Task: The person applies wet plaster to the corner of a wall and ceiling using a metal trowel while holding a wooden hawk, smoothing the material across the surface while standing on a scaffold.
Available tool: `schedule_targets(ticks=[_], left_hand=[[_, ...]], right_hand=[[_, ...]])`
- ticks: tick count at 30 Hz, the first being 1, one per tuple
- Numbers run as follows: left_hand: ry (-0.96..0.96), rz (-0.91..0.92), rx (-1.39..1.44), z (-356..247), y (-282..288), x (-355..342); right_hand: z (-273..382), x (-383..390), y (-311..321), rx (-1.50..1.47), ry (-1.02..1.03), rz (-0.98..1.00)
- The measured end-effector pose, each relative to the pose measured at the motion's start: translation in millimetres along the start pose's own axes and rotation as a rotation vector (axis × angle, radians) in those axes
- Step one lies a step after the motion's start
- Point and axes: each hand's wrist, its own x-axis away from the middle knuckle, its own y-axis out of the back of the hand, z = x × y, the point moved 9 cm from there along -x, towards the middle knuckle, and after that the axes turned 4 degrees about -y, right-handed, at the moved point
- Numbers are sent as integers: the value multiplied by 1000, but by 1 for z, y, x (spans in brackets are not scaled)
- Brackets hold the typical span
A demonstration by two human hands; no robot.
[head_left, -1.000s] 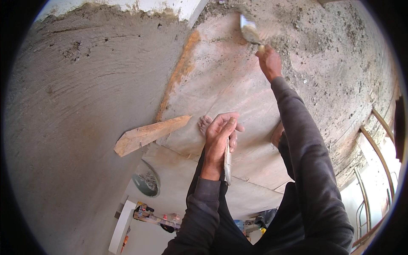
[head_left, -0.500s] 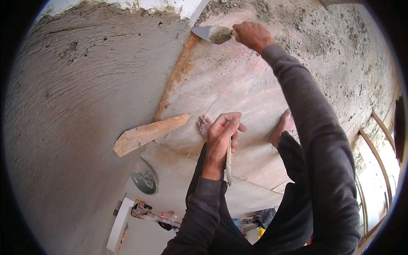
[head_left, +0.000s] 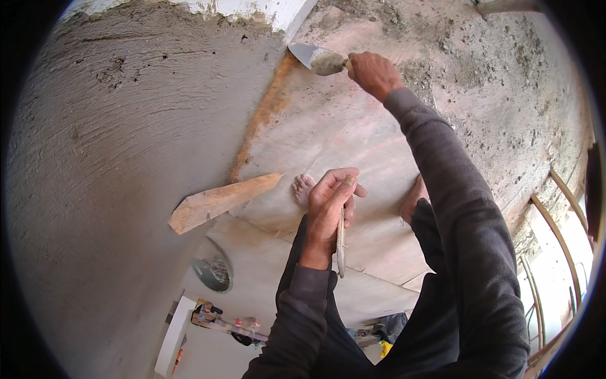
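Note:
My right hand (head_left: 375, 76), arm stretched far forward, is closed around the handle of a pointed trowel (head_left: 326, 62). Grey mortar smears the blade, and its tip meets the foot of the plastered wall (head_left: 139, 126), beside an orange-brown strip (head_left: 265, 117) along the floor edge. Close to my body, my left hand (head_left: 331, 205) grips a thin, pale, flat tool (head_left: 341, 246) seen edge-on; its kind is unclear. Left of that hand, a rough wooden board piece (head_left: 224, 202) slants out at the wall's foot.
Mortar crumbs (head_left: 467, 69) lie scattered over the sheeted floor (head_left: 353, 126) ahead and to the right. A bucket (head_left: 214, 265) with grey material stands behind the board. Curved bars (head_left: 558, 234) are at the right. My bare feet (head_left: 303, 188) are on the sheet.
My right hand and the trowel have come slightly nearer to me, the blade tip staying by the wall's foot. My left hand keeps its hold and place. The view has shifted slightly.

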Motion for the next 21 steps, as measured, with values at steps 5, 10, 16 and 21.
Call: schedule_targets(ticks=[5, 10, 16, 21], left_hand=[[-3, -11, 9, -4, 5, 1], [-9, -12, 24, -7, 6, 2], [12, -8, 6, -1, -3, -2], [21, -26, 8, -3, -3, -2]], right_hand=[[-85, -7, 12, -312, -320, -79], [-136, 30, 19, -698, -517, -205], [-41, 35, -23, -437, -203, -38], [-48, 13, -25, -337, -254, -23]])
